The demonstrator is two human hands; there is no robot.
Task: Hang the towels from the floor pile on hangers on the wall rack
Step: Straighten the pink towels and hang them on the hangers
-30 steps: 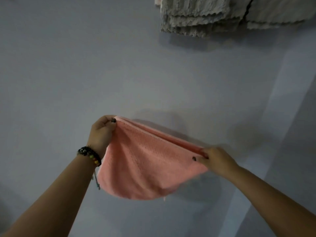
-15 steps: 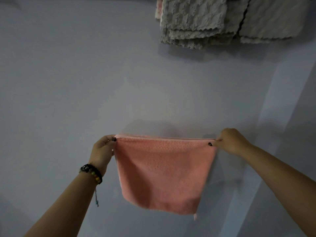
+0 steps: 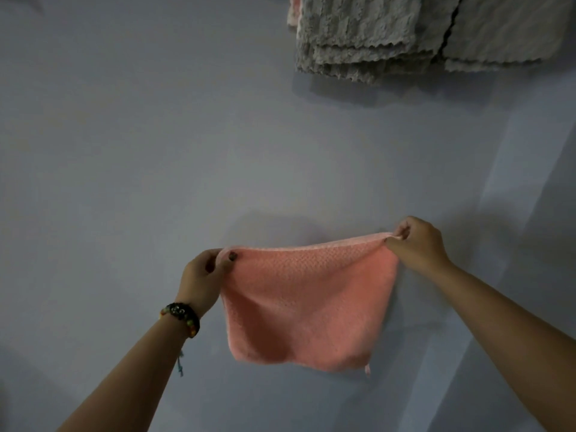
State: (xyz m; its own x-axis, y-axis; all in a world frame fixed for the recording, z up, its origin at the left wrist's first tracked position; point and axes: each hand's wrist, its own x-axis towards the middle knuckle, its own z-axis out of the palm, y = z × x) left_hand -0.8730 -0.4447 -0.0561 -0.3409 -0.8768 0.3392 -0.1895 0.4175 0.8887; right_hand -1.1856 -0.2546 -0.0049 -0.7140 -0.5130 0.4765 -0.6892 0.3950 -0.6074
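Against wall (image 3: 124, 151), mid-height: pink towel (image 3: 308, 304), spread flat, hanging clear of it. Upper right edge of wall: grey towels (image 3: 389, 35), already hung, hangers out of sight. Left hand (image 3: 202, 275), beaded bracelet (image 3: 182, 316) at wrist, pinching left top corner. Right hand (image 3: 417, 244) pinching right top corner, slightly higher. Advice: level corners, keep top edge taut, fold evenly before meeting a hanger.
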